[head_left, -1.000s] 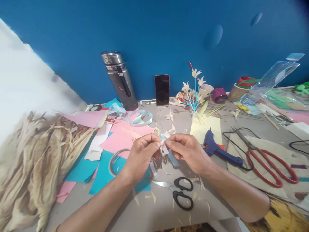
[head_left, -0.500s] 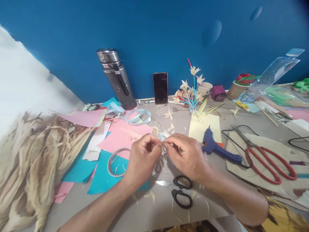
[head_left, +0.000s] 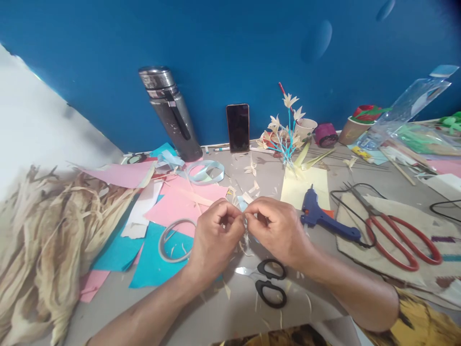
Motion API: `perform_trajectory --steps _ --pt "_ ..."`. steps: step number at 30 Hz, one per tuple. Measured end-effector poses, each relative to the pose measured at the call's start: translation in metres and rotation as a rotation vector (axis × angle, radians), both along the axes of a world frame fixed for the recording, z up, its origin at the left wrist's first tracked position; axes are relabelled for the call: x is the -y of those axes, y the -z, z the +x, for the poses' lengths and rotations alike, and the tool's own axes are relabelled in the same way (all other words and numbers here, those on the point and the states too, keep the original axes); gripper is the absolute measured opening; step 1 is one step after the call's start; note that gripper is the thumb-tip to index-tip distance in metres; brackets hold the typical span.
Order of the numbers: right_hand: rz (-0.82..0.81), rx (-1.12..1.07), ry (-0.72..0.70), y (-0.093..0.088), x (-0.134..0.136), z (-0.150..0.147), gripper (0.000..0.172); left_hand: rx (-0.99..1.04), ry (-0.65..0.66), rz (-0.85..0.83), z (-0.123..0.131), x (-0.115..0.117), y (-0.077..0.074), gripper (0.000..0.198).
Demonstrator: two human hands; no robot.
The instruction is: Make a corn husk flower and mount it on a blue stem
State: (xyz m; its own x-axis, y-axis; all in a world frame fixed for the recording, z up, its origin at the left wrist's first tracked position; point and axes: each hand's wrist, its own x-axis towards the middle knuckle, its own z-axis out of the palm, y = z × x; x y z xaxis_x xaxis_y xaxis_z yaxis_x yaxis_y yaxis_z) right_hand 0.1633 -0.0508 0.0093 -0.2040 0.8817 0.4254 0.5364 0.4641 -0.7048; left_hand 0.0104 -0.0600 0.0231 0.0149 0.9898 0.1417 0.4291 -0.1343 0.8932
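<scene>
Head view: left hand [head_left: 219, 235] and right hand [head_left: 277, 230] meet in narrow pinches, holding something between them too small to make out; scissors [head_left: 261, 271] lie crosswise below, handles nearer the right hand

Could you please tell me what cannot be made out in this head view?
In the head view:
Anything the left hand and right hand may pinch: hidden by them.
Dried husks: cut off by the left edge.
Patterned sleeve: cut off by the bottom edge.
White cup: partly hidden by pale flowers.
</scene>
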Motion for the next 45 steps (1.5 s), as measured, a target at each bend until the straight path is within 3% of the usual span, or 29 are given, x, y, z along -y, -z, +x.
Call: perform_trajectory --steps 9,18,30,40,45 --pt "-0.147 -0.128 -0.033 -0.004 -0.002 0.002 0.017 0.145 0.012 -0.163 0.0 -0.004 -0.001 0.012" --pt "-0.073 -0.08 -0.017 -0.001 0.0 0.001 0.018 -0.002 -0.003 0.032 0.001 0.001 0.007 0.016" --pt "-0.021 -0.046 -0.07 0.001 -0.002 0.005 0.017 0.021 -0.009 0.0 0.0 0.002 0.007 0.015" --pt "-0.026 -0.079 -0.071 0.0 -0.002 0.006 0.018 0.268 -0.005 -0.231 0.003 -0.001 0.002 0.012" --pt "-0.005 -0.034 -0.111 0.002 -0.004 0.01 0.019 0.266 0.006 -0.26 0.0 -0.002 -0.003 0.013"
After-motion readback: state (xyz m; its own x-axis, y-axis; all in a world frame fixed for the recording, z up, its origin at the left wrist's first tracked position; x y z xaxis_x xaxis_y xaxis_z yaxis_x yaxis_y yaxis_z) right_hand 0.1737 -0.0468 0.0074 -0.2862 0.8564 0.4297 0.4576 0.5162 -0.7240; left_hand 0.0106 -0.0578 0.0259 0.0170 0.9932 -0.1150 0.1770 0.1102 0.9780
